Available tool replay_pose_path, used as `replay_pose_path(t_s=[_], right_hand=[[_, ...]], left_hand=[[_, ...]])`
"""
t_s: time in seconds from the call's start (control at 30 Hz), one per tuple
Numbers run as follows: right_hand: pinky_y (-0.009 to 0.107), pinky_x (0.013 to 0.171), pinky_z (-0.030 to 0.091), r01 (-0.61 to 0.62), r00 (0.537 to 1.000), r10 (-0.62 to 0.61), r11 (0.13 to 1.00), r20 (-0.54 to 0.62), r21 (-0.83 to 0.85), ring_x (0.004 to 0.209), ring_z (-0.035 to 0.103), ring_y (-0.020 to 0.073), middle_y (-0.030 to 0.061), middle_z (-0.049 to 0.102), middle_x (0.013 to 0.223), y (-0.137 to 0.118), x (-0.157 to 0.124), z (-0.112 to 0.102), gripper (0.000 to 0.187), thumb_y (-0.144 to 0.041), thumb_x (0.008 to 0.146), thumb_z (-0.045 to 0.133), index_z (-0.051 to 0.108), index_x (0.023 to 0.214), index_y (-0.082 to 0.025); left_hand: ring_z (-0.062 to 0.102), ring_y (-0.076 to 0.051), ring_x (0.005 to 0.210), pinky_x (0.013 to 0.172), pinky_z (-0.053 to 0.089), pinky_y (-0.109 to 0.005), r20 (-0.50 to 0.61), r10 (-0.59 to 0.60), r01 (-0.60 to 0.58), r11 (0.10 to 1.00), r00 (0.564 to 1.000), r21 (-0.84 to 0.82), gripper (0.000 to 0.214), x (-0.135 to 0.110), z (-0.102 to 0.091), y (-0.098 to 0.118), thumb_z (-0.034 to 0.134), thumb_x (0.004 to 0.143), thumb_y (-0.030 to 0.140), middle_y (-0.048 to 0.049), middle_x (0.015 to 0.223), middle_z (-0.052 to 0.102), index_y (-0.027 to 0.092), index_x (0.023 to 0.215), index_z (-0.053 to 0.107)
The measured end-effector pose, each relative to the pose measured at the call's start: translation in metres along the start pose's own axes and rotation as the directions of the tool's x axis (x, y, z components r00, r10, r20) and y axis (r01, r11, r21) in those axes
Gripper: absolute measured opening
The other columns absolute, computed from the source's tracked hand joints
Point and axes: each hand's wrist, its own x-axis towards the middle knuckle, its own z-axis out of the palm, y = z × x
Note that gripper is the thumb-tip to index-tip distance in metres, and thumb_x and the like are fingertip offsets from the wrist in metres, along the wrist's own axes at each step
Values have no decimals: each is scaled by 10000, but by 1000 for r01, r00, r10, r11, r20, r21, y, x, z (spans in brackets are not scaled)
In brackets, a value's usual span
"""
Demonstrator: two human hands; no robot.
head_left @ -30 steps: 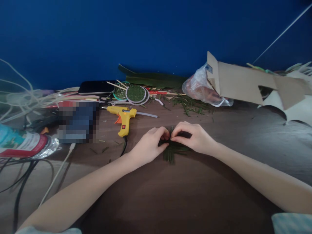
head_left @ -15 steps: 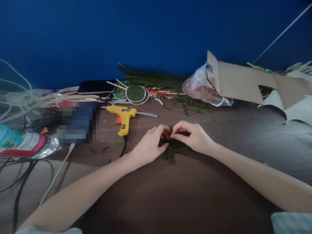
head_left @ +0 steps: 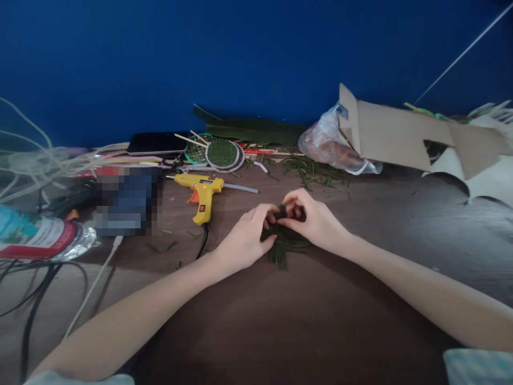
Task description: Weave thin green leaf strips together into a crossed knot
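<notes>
Since the earlier frame, the right hand point(head_left: 318, 219) had shifted slightly upward, and its index finger had lifted away from its thumb, while the left hand point(head_left: 246, 239) had stayed nearly in place. Both hands met over a small bundle of green leaf strips point(head_left: 278, 258), which lay on the brown table point(head_left: 280, 321) between them, its lower ends showing just below the left thumb. On the right hand the tips of thumb and index finger stood apart, with a bit of green showing in the gap; whether its other fingers gripped a strip could not be told. On the left hand the fingers curled over the bundle, thumb and index tips apart, and their hold on it (much of it was hidden) could not be made out either. Beyond the left hand lay a yellow glue gun point(head_left: 205, 185), a pale glue stick point(head_left: 244, 188) jutting from its back end and a black cord point(head_left: 204, 240) running down from its handle. Farther back, round green pieces point(head_left: 222, 153) with pale rims lay near a long dark leaf point(head_left: 252, 131), and loose green scraps point(head_left: 310, 174) were scattered in front of a clear plastic bag point(head_left: 326, 141) beside a cardboard box point(head_left: 401, 131).
</notes>
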Motion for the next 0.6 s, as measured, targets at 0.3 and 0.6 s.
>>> replay_pose_path(t_s=[0.3,0.6], right_hand=[[298,667,392,231,973,-227,962,44,-147,726,474,159,27,519,750,0,0,-6,64,-154,792,532,506,743,-187],[280,645,364,200,977,-186,969,103,-147,685,446,150,3,507,672,2,3,-8,116,-150,758,605,510,701,-184]], left_hand=[[526,-158,847,775,457,-323,-118,26,-13,993,993,113,355,-3,1,-3,500,720,42,-40,991,500,195,1030,421],[520,-152,808,763,441,-314,-94,23,-12,993,995,119,346,-2,0,-3,510,711,25,-12,897,548,187,1007,432]])
